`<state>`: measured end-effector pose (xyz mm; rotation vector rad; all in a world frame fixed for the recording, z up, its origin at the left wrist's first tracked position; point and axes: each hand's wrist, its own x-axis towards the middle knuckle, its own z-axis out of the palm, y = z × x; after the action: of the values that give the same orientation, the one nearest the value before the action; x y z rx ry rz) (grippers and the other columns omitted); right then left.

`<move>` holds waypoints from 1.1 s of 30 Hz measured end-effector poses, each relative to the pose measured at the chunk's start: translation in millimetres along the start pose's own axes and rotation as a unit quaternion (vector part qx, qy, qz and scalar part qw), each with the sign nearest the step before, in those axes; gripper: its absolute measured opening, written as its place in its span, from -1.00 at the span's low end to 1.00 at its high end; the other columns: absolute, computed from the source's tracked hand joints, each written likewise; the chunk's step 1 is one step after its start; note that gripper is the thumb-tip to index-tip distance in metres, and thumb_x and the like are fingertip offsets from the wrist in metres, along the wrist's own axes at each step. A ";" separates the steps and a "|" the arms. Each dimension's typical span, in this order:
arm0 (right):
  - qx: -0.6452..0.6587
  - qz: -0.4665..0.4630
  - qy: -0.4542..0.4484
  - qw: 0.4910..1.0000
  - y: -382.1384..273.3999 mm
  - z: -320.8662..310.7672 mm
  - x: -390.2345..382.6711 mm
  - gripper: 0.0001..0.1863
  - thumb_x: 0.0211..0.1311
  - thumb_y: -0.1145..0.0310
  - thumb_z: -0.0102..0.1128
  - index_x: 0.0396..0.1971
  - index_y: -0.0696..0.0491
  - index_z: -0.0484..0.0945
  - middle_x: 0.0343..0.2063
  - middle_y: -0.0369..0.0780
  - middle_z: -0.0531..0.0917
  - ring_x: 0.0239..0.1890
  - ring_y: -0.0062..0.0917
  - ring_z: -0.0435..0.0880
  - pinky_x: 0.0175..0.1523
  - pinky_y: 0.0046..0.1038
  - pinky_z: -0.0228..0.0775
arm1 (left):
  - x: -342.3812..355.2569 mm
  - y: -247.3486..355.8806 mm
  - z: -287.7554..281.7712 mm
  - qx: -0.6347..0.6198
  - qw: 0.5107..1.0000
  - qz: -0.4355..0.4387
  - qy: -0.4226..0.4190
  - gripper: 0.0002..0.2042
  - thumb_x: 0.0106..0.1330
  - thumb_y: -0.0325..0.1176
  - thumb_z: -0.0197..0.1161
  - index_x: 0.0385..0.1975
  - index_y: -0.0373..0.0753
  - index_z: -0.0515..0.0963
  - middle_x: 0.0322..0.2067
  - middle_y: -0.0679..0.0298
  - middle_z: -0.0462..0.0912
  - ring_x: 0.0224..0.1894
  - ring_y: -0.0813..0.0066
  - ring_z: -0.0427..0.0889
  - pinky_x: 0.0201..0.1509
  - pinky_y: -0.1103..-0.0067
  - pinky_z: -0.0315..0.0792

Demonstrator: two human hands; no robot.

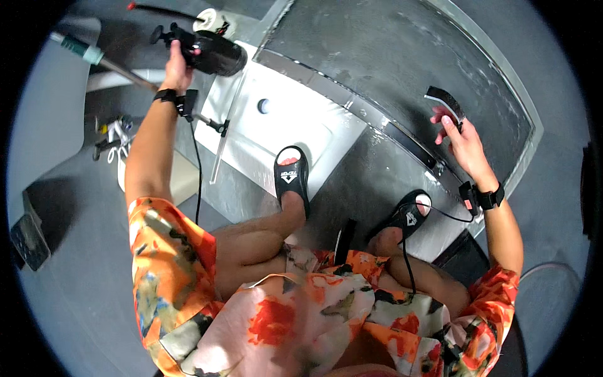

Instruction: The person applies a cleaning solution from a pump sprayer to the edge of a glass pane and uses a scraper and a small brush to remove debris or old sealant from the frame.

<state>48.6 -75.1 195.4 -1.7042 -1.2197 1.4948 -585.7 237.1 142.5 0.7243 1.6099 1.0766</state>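
At the upper left my left hand (176, 70) is closed round the neck of a black pump spray bottle (220, 54), which is tilted on its side above a corner of the white shower tray (251, 141). On the right, my right hand (463, 141) grips a curved black hand tool with a pale edge (446, 102); I cannot make out its exact kind. That tool is over a large wet glass panel (389, 47) with a light frame. Whether it touches the glass, I cannot tell.
A pole with a green grip (81, 48) and a white round container (210, 22) are at the upper left. A drain hole (264, 106) opens in the tray. A dark rail (402, 139) borders the glass. My sandalled feet (292, 179) are near the tray; cables hang from both wrists.
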 end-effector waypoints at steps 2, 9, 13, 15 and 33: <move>-0.002 0.021 0.016 1.000 5.4 -13.6 -20.9 -0.56 0.62 0.09 0.01 0.20 0.11 0.55 -0.11 -0.33 0.70 -0.36 -0.73 0.54 -0.27 -0.62 0.34 | -8.0 21.6 28.4 -0.006 1.000 0.011 -0.024 -0.49 0.59 0.18 -0.07 -0.01 -0.21 0.47 -0.42 0.27 0.58 -0.34 0.34 0.66 -0.02 0.47 0.53; 0.025 0.084 0.025 0.996 18.7 -25.4 -72.5 -0.58 0.60 0.05 0.00 0.20 0.02 0.54 -0.13 -0.40 0.69 -0.38 -0.78 0.54 -0.42 -0.69 0.19 | -137.0 95.6 67.5 0.230 0.936 0.061 -0.260 -0.51 0.59 0.16 -0.05 -0.21 -0.22 0.50 -0.53 0.45 0.43 -0.42 0.59 0.44 -0.21 0.62 0.35; 0.082 0.094 0.021 0.992 33.4 -15.2 -81.5 -0.62 0.61 0.09 0.01 0.16 0.01 0.57 -0.12 -0.40 0.70 -0.38 -0.78 0.56 -0.45 -0.67 0.23 | -192.9 81.3 113.2 0.296 0.906 -0.015 -0.303 -0.52 0.56 0.10 0.06 -0.16 -0.28 0.60 -0.63 0.47 0.36 -0.53 0.61 0.38 -0.35 0.64 0.29; 0.095 0.090 0.037 0.991 37.3 -7.9 -82.9 -0.62 0.62 0.09 0.00 0.16 0.00 0.57 -0.11 -0.41 0.70 -0.38 -0.81 0.56 -0.48 -0.68 0.20 | -208.0 60.5 128.8 0.276 0.910 -0.060 -0.304 -0.55 0.57 0.05 0.07 -0.19 -0.29 0.58 -0.65 0.49 0.33 -0.57 0.62 0.34 -0.38 0.63 0.27; 0.109 0.080 0.038 0.990 42.3 10.1 -70.1 -0.62 0.61 0.07 0.00 0.12 0.01 0.59 -0.13 -0.41 0.69 -0.36 -0.81 0.55 -0.47 -0.67 0.22 | -204.7 -16.7 97.4 0.048 0.989 -0.115 -0.078 -0.66 0.60 -0.09 0.04 -0.31 -0.24 0.46 -0.65 0.44 0.32 -0.62 0.57 0.31 -0.46 0.54 0.30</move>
<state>52.6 -157.2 188.5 -1.7250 -0.8634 1.5772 -431.3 82.3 204.9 0.6525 1.5746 0.7620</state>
